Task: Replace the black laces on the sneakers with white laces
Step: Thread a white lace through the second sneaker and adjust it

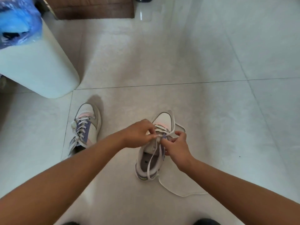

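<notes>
Two white sneakers stand on the tiled floor, toes pointing away from me. The left sneaker (86,127) carries a white lace through all its eyelets over a purple tongue. Over the right sneaker (151,158) both hands work at the eyelets. My left hand (138,135) pinches the white lace (151,158) near its tip at the tongue. My right hand (177,145) grips the shoe's right eyelet edge with curled fingers. One lace end hangs across the shoe opening; the other trails over the floor toward the right. No black lace is in view.
A pale cylindrical bin (37,67) with a blue plastic liner (16,20) stands at the upper left. A brown wooden piece of furniture (94,8) sits at the top. Light floor tiles (211,111) spread to the right.
</notes>
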A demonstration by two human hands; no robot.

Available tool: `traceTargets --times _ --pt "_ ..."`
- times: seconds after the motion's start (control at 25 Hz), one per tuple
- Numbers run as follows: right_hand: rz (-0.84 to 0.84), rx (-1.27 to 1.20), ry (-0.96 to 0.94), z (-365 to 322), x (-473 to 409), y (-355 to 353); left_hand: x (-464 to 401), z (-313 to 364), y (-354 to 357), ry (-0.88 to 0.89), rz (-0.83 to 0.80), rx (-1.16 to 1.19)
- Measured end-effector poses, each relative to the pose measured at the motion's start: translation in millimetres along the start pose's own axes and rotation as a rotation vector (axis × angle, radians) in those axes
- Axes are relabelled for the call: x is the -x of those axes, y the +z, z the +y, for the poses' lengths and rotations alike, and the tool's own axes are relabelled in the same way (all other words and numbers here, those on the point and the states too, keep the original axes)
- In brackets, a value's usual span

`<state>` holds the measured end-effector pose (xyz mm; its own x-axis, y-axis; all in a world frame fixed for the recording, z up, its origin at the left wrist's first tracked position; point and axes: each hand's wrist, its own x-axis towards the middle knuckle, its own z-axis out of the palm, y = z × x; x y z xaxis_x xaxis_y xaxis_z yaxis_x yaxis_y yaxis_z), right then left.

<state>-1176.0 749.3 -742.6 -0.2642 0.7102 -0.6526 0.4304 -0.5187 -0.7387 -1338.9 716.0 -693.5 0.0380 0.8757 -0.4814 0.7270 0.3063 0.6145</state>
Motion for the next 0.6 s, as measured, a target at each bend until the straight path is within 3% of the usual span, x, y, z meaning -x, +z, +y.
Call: traceTargets --times 0.12,0.24,0.32,0.44,0.6 --pt "0.102 -0.048 0.002 0.2 -1.9 5.1 37.9 7.8 -26.3 0.067 -0.164 0.284" --pt "0.127 -0.004 0.077 1.1 -6.0 6.4 85.2 17.9 -39.8 0.092 -0.275 0.931" --pt "0.08 -0.107 0.124 2.0 -7.9 4.3 106.0 17.5 -45.6 0.071 -0.319 1.283" --pt "0.083 -0.245 0.166 4.3 -11.0 -6.9 118.7 15.5 -38.7 -0.052 -0.241 1.437" --pt "0.153 -0.307 0.273 1.9 -15.0 -26.8 119.1 18.6 -3.0 -0.35 -0.154 1.597"
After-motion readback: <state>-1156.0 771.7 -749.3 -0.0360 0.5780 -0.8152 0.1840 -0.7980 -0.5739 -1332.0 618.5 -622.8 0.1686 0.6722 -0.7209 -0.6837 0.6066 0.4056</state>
